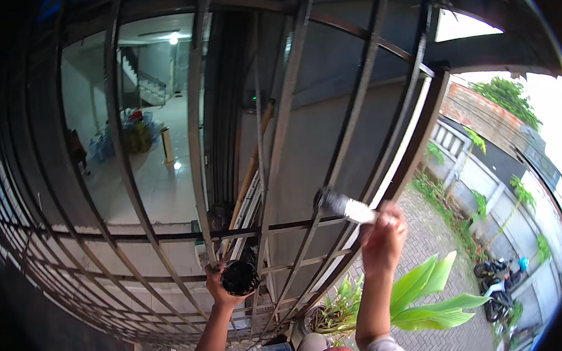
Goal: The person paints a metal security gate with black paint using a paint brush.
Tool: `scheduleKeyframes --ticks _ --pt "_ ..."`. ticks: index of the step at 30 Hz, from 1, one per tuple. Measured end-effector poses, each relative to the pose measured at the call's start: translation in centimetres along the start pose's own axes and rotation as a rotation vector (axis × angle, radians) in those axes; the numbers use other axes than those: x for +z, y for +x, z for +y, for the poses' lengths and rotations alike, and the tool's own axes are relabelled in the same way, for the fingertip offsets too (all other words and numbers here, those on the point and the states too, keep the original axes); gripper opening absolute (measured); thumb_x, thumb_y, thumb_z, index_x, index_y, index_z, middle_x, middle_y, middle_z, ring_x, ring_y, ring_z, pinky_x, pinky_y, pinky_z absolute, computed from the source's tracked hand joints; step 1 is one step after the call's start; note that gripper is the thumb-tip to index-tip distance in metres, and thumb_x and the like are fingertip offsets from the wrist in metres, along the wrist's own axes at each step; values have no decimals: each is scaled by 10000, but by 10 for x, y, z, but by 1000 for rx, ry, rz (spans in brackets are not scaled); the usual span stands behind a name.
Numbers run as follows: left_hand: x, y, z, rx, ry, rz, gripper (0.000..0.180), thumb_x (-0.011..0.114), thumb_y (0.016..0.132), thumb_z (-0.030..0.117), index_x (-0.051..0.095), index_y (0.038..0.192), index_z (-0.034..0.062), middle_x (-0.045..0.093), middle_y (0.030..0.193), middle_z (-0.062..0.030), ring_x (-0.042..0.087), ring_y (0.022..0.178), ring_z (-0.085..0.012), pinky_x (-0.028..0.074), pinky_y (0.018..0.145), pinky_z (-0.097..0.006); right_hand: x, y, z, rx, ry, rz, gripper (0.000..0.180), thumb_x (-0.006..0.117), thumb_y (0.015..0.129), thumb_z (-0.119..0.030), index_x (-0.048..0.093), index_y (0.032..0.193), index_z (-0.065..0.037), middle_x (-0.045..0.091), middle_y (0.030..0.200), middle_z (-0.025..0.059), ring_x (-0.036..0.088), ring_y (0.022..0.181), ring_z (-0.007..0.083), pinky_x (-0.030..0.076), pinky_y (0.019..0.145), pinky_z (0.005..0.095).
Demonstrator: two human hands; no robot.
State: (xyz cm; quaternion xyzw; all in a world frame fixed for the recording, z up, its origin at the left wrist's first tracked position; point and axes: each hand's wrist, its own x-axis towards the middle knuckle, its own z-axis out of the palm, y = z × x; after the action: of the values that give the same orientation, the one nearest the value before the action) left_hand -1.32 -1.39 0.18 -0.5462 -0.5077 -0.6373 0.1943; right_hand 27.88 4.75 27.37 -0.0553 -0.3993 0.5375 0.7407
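Observation:
My left hand [220,292] is wrapped around a small round can [240,294] with black paint inside, held low in front of the metal bars. Raised to the right, my right hand [386,235] grips a paintbrush [347,207] by its handle. The brush points left, and its dark bristles are at one of the upright bars of the dark metal grille [352,111]. Whether the bristles touch the bar, I cannot tell.
Behind the bars, a lit room [164,131] has stairs and water bottles. Poles [250,177] lean inside. A leafy plant [427,288] stands beside my right forearm. To the right are a paved yard [424,231], a motorbike [498,291] and a wall [479,197].

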Motion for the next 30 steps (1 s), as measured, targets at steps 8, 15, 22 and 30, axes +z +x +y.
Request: scheduleKeyframes --ticks 8,15,22,30 --pt "15 -7 -9 -14 -151 26 930 974 537 450 443 1194 60 613 1053 -92 666 953 -216 536 866 -356 59 108 -97 -994 -675 -25 101 707 912 -2 671 991 50 706 816 94 660 691 110 524 629 216" --pt "15 -10 -10 -92 -181 -27 972 976 525 482 425 1201 53 635 1033 -89 667 948 -211 539 858 -355 117 146 -142 -1208 -1109 -247 133 740 850 45 701 969 0 698 835 -11 574 753 4 462 674 177" --pt "6 -4 -6 -80 -95 -10 933 977 515 473 462 1181 70 631 1039 -87 658 932 -219 535 852 -371 128 118 -144 -1066 -1047 -178 153 743 850 48 704 991 3 720 845 34 626 705 47 479 639 184" --pt "8 -7 -2 -159 -41 -80 938 966 461 449 484 1176 78 604 1029 -84 633 948 -249 517 874 -394 98 101 -136 -935 -798 -43 136 742 880 -12 690 978 68 724 805 140 661 650 143 466 547 243"
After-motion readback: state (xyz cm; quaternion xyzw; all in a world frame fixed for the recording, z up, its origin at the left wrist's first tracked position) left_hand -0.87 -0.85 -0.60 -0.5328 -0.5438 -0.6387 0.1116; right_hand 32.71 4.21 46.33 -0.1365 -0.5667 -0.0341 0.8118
